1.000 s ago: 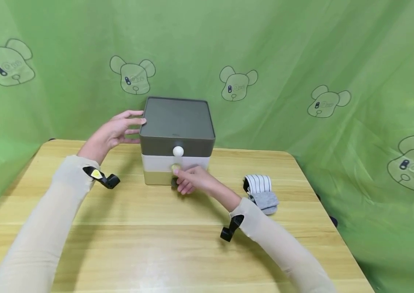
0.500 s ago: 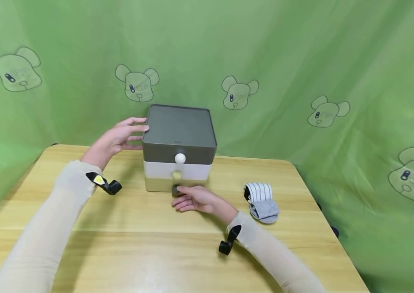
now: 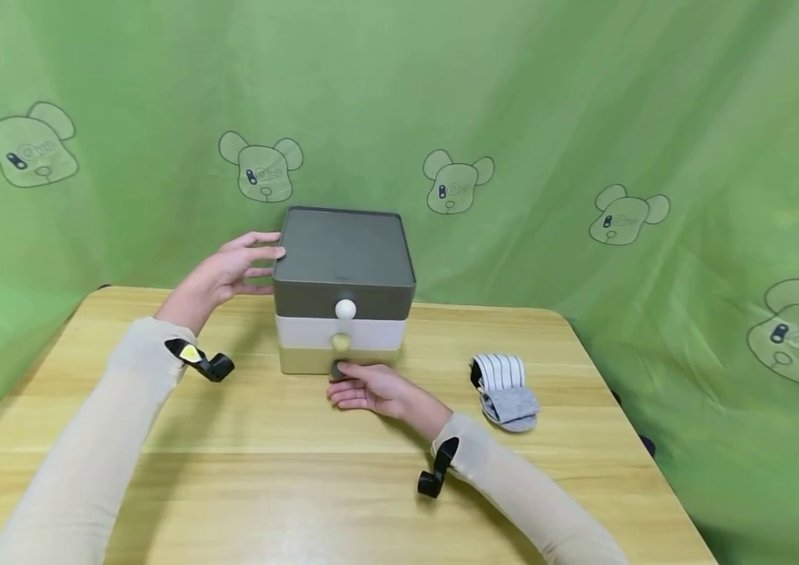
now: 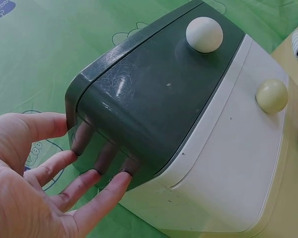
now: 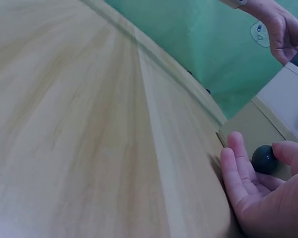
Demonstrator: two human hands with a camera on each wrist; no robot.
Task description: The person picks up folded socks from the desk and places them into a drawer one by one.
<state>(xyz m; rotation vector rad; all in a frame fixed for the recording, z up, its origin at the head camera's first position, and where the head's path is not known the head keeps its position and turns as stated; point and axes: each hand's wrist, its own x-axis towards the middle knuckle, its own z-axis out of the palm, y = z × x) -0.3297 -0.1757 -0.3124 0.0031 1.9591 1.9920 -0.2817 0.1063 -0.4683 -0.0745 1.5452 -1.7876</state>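
At the centre of the head view, a three-tier drawer box [image 3: 343, 290] stands on the tabletop [image 3: 300, 471], its dark top tier over a white one and an olive one. The left hand [image 3: 226, 271] lies flat against the box's left side, fingers straight and spread, their tips touching the dark tier; it holds nothing. The right hand [image 3: 371, 390] sits low in front of the bottom tier, thumb and fingers closing loosely about the dark knob [image 5: 263, 158], though whether the pinch is firm is hard to tell. A white knob [image 3: 345, 309] and a yellowish knob [image 3: 341, 341] sit above it.

A loose hold could let the small round knob slip out of the fingers. The box may also slide forward or tip, since the left hand only presses sideways.

Folded socks [image 3: 505, 384] lie at centre right of the head view, apart from the box. Drawer contents are hidden, and the right wrist view cuts off most of the box.
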